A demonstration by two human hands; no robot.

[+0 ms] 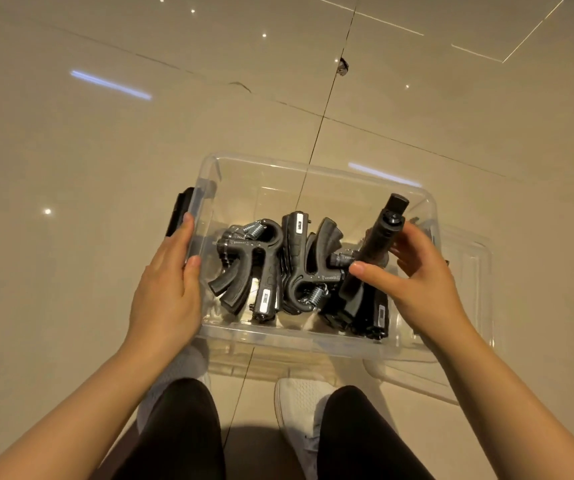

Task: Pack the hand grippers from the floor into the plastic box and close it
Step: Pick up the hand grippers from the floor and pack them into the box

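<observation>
One hand gripper (370, 258) stood tilted at the right of the plastic box (261, 171), its top poking above the rim, pinched between my right hand's (417, 275) thumb and fingers (405, 237). The other hand grippers (278, 265) lay packed in the middle. My left hand (171, 282) lay flat on the left wall. Left standing, that one could have blocked the lid (469, 306), lying lower right on the floor (70, 168).

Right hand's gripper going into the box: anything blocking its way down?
Yes. The right hand holds a hand gripper tilted over the right end of the plastic box, and other grippers already lie right under it. The lid is off, so the opening is clear.
</observation>
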